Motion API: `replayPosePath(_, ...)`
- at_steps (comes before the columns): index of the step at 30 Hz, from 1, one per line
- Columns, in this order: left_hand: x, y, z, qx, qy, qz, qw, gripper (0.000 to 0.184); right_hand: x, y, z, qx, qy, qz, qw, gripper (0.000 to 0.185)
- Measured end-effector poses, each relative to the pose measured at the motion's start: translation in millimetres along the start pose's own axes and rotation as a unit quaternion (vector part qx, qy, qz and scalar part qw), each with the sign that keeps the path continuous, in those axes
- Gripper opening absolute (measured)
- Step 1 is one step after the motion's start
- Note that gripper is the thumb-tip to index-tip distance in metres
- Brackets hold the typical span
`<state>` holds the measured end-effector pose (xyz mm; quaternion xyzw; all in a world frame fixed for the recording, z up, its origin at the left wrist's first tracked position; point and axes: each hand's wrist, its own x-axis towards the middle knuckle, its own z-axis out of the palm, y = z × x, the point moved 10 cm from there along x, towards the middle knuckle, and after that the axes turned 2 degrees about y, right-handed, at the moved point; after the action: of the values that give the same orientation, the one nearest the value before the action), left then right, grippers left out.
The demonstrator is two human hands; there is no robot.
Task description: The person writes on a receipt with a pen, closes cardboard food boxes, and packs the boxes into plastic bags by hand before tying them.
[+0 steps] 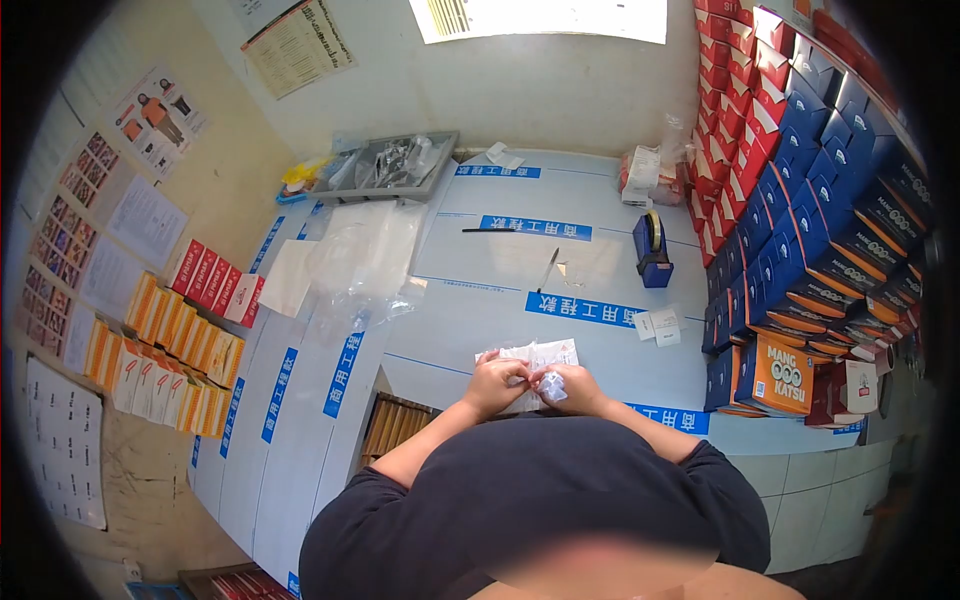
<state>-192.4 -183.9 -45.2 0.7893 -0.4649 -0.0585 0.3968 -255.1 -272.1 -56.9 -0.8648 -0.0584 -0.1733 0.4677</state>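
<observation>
Near the table's front edge, my left hand (pixel 495 384) and my right hand (pixel 570 388) are close together with bent, closed fingers. Between them is a small crumpled piece of clear plastic (pixel 552 386), pinched by my right hand. What my left fingertips grip is too small to make out. A white printed packet or paper (pixel 556 352) lies under and behind both hands, partly hidden by them.
Ahead on the table (pixel 450 330) are a pen-like tool (pixel 548 270), a black stick (pixel 495 231), a blue tape dispenser (pixel 654 255) and paper slips (pixel 658 326). Plastic bags (pixel 362 250) and a grey tray (pixel 440 178) are left; stacked shoeboxes (pixel 782 375) stand right.
</observation>
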Motion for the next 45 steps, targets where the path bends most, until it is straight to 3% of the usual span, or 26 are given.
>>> replayPosePath(7, 0.1, 0.2, 2.2, 0.018, -0.006, 0.005, 1.000, 0.007, -1.6, 3.7, 3.7, -0.025, -0.002, -0.015, 1.000, 0.018)
replayPosePath(9, -0.1, 0.5, 1.9, 0.018, -0.003, 0.007, 1.000, 0.006, -2.5, 13.1, 9.9, -0.024, -0.020, 0.015, 0.999, 0.032)
replayPosePath(15, -0.4, 0.6, 1.3, 0.018, -0.001, 0.012, 1.000, 0.007, -3.4, 7.5, 7.5, -0.027, -0.022, -0.021, 0.999, 0.035)
replayPosePath(19, -0.1, 1.7, 1.9, 0.027, -0.003, 0.015, 1.000, 0.007, -2.2, 1.4, 1.4, -0.012, -0.001, -0.025, 1.000, 0.020)
replayPosePath(21, 0.1, 2.0, 1.7, 0.030, -0.003, 0.017, 0.999, 0.007, -3.3, 8.4, 7.8, -0.026, -0.020, -0.019, 0.999, 0.034)
replayPosePath(27, -0.6, 1.7, 1.6, 0.028, -0.007, 0.016, 0.999, 0.007, -3.1, 8.4, 8.6, -0.040, -0.025, -0.003, 0.999, 0.035)
replayPosePath(34, -5.0, 9.6, -0.4, -0.003, -0.059, 0.016, 0.998, 0.019, -1.6, 8.1, 4.0, -0.067, 0.007, 0.028, 0.997, 0.036)
replayPosePath(36, -6.5, 9.6, -1.7, -0.014, -0.064, 0.012, 0.998, 0.023, 0.4, 8.3, 5.7, -0.078, -0.028, 0.065, 0.994, 0.040)
replayPosePath(41, -10.8, 3.2, 4.4, -0.026, -0.098, -0.007, 0.995, 0.033, 2.6, -0.3, 2.9, -0.097, -0.008, 0.047, 0.994, 0.041)
replayPosePath(45, -11.3, -0.2, 5.5, -0.021, -0.088, -0.013, 0.996, 0.031, 3.4, -3.3, 0.1, -0.116, 0.015, 0.032, 0.993, 0.046)
